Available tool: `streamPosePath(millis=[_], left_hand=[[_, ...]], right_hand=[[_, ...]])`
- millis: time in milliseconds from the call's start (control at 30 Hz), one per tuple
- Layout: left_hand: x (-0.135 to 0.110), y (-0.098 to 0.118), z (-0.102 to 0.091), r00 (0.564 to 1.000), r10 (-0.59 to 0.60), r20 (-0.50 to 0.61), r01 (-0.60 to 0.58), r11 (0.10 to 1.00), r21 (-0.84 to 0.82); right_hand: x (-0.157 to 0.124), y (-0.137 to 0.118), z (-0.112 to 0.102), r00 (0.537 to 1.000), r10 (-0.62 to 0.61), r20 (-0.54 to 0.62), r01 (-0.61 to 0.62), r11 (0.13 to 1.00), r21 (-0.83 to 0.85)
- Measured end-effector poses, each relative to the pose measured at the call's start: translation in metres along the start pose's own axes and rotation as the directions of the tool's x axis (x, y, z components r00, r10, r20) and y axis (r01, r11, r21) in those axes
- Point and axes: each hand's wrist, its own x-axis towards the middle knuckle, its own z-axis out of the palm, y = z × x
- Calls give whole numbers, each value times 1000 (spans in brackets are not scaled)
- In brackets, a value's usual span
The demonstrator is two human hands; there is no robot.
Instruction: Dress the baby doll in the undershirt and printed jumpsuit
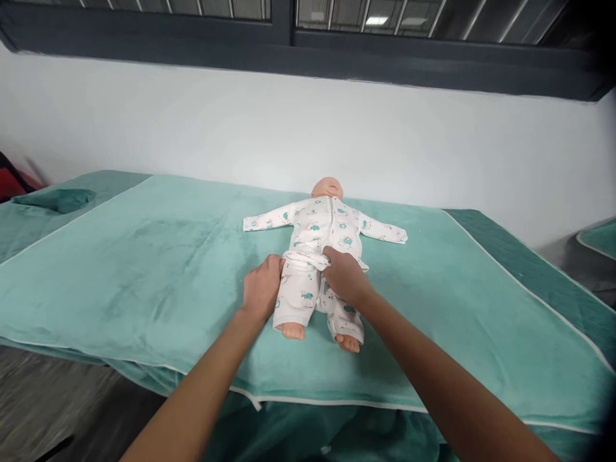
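A baby doll (328, 187) lies on its back, its head toward the wall and its feet toward me. It wears a white printed jacket (312, 224) with the sleeves spread out, and matching pants (297, 298) from which the toes poke out. My left hand (262, 282) is closed on the pants' waist edge at the doll's left side in view. My right hand (345, 274) pinches the waistband near the middle, its fingers curled into the cloth. The waistband is bunched just below the jacket hem. My fingertips are partly hidden in the fabric.
Under the doll spreads a light green plush cover (168, 269) on a bed or table, with white piping and darker green ends. A white wall (192, 122) rises behind it, below a dark window frame (289, 54). Something red (9, 185) shows at the far left.
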Motion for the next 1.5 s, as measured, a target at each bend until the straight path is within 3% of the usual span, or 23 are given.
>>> streamPosePath(millis=[133, 267, 333, 400, 467, 500, 633, 700, 767, 867, 1000, 1100, 1200, 1300, 1367, 1433, 1500], left_hand=[[3, 1, 4, 1000, -29, -12, 28, 998, -48], [4, -8, 13, 998, -47, -28, 36, 950, -309], [7, -16, 15, 996, -67, -57, 26, 843, -537], [15, -21, 14, 995, -96, -33, 40, 674, -737], [24, -21, 6, 994, -107, 13, 71, 557, -828], [30, -18, 0, 995, -94, 24, 71, 543, -837], [50, 6, -27, 991, 133, -32, -109, 630, -769], [58, 19, -38, 959, 282, -21, -224, 710, -668], [63, 30, -44, 929, 368, 36, -294, 792, -535], [66, 44, -48, 910, 395, 124, -332, 876, -349], [59, 63, -49, 906, 395, 152, -376, 916, -138], [51, 77, -49, 897, 431, 95, -427, 902, -63], [46, 81, -48, 898, 436, 66, -432, 900, -57], [48, 71, -44, 954, 289, -87, -301, 920, -249], [51, 53, -38, 972, 36, -231, -153, 846, -511], [53, 29, -30, 921, -294, -254, -16, 625, -780], [53, 2, -21, 822, -562, -96, 123, 339, -933]], right_hand=[[-1, -3, 1, 998, 46, -40, -44, 999, 29], [-5, -3, 2, 996, 58, -71, -58, 998, 4], [-10, -3, 4, 995, 49, -83, -47, 999, 22], [-18, -3, 7, 995, 34, -97, -27, 997, 72], [-29, -4, 6, 994, -7, -108, 24, 988, 152], [-34, -4, 4, 992, -47, -115, 70, 976, 207], [-51, 2, -16, 949, -215, -230, 292, 874, 388], [-49, 8, -27, 915, -195, -354, 307, 904, 298], [-39, 13, -33, 901, -136, -412, 207, 969, 134], [-17, 15, -29, 950, -67, -306, 36, 994, -106], [4, 4, -19, 980, -46, -193, -25, 936, -351], [11, -4, -18, 987, -51, -155, -13, 923, -383], [15, -4, -22, 982, -50, -184, -1, 963, -270], [18, 12, -32, 969, 18, -247, -4, 998, 56], [18, 37, -42, 946, 140, -292, -27, 932, 361], [13, 72, -52, 896, 303, -325, -81, 831, 550], [2, 113, -60, 830, 422, -365, -220, 848, 481]])
